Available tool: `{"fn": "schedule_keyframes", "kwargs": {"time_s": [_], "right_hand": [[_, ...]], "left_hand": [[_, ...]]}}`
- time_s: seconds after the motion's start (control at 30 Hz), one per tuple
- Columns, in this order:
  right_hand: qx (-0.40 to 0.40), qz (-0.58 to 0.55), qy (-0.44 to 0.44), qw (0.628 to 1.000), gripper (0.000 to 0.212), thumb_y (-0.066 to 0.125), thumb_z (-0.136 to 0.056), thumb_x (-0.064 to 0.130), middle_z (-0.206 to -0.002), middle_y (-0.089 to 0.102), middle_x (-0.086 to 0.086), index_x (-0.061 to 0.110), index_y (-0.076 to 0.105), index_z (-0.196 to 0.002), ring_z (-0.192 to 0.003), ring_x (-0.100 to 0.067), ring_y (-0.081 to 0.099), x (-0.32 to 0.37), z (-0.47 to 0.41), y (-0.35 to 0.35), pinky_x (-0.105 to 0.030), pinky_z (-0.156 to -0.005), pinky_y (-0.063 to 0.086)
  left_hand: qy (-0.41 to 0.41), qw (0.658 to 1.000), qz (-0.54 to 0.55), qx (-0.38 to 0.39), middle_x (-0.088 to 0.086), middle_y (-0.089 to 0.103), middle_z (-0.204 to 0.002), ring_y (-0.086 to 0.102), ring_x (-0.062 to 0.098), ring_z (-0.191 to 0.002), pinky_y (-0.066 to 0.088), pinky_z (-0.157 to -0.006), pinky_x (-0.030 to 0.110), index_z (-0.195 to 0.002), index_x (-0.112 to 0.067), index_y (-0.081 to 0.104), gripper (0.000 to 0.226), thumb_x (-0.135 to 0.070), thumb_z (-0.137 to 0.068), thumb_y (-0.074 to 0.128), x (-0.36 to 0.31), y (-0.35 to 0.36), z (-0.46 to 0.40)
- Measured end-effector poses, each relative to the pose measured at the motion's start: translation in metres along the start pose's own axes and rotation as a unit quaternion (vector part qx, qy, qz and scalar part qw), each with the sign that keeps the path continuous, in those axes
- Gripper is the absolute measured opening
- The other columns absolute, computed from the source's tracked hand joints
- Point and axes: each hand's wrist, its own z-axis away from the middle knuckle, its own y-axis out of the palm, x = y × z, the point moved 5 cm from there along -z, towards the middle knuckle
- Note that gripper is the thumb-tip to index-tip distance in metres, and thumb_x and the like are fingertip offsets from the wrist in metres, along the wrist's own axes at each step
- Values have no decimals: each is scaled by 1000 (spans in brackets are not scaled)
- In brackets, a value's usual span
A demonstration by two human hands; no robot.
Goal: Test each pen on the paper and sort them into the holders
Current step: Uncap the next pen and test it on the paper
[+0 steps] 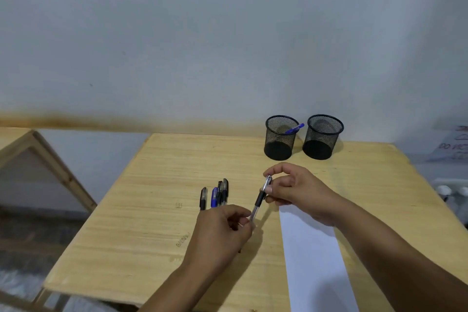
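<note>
One blue pen point(295, 128) already leans in the left black mesh holder point(279, 138); the right black mesh holder point(322, 137) looks empty. Above the pale wooden bench point(152, 197), both hands share a clear-barrelled black-grip pen point(260, 199): the left hand point(222, 233) pinches its lower end, the right hand point(297, 190) curls round its clip end. The white sheet of paper point(314, 261) just beside shows no marks I can see. About four loose pens point(215, 195) wait behind the left hand, so most sorting remains; nothing blocks the holders
</note>
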Motion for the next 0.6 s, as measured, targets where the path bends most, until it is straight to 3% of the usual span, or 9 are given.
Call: {"fn": "schedule_keyframes", "kwargs": {"time_s": [0.17,0.33,0.47,0.53,0.6], "right_hand": [[-98,-80,-34,991,21,68,-90,9,-95,77,-7,16,69,-110,-88,-18,73,-6,25,-4,-34,-80,55],[-217,-113,-49,968,15,58,-97,11,-94,73,-13,16,71,-103,-91,-27,74,-5,43,-17,-38,-83,60],[-240,-78,-41,967,18,54,-99,19,-89,66,-1,22,71,-104,-70,-14,71,-4,54,-21,-31,-65,59],[-236,-33,-30,971,17,55,-97,23,-80,66,5,26,72,-96,-56,-8,59,-8,60,-19,-22,-51,47],[-232,-21,-23,972,17,57,-96,25,-69,66,11,25,72,-88,-50,-8,48,-13,64,-15,-19,-47,38]], "left_hand": [[-8,992,124,-7,-5,74,-74,65,1,-62,50,-59,12,-86,-26,75,20,-7,-81,78,-21,21,-1],[23,992,121,19,-15,75,-75,67,-1,-69,49,-64,11,-87,-30,75,13,-18,-83,78,-40,41,-8],[39,990,138,3,-12,75,-79,66,1,-70,50,-64,14,-95,-28,77,8,-27,-90,70,-54,42,-23],[30,986,165,-1,-10,76,-85,66,1,-72,53,-67,17,-100,-25,77,12,-27,-90,70,-58,41,-32],[23,983,183,6,-10,76,-87,66,2,-73,56,-69,21,-97,-26,77,10,-24,-91,70,-63,41,-39]]}}
